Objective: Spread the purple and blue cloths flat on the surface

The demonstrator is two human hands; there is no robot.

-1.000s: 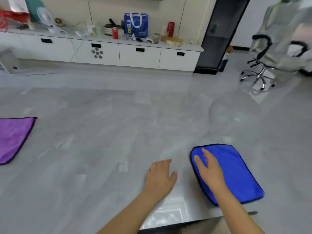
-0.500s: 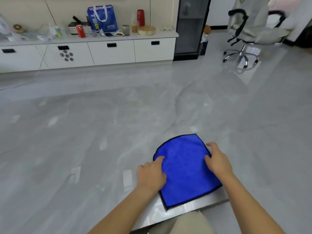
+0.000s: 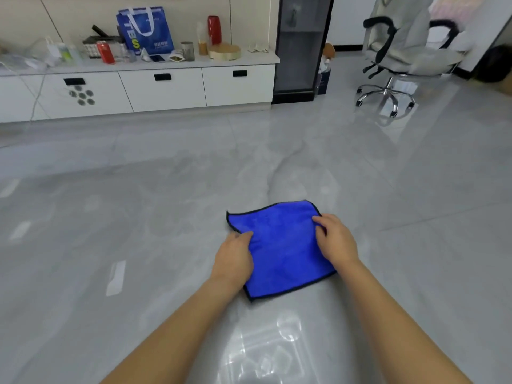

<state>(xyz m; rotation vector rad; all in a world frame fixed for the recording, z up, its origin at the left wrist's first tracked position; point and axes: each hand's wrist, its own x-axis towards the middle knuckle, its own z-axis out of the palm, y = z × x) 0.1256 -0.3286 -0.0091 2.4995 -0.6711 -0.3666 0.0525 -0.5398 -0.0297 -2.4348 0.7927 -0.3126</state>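
Since half a second ago both hands have slid further along the blue cloth (image 3: 279, 250), the left hand (image 3: 235, 260) now gripping its left edge with fingers curled into the fabric and the right hand (image 3: 333, 239) pinching a small fold near the far right corner. The cloth lies on the glossy grey floor (image 3: 166, 217), just in front of the person, near the middle of the view. It looks light, soft and limp, likely to slide easily on the polished tile; the bound edges and corners are the sensible holds. It is nearly square, turned so one corner points near; no clear long axis. The purple cloth is out of view.
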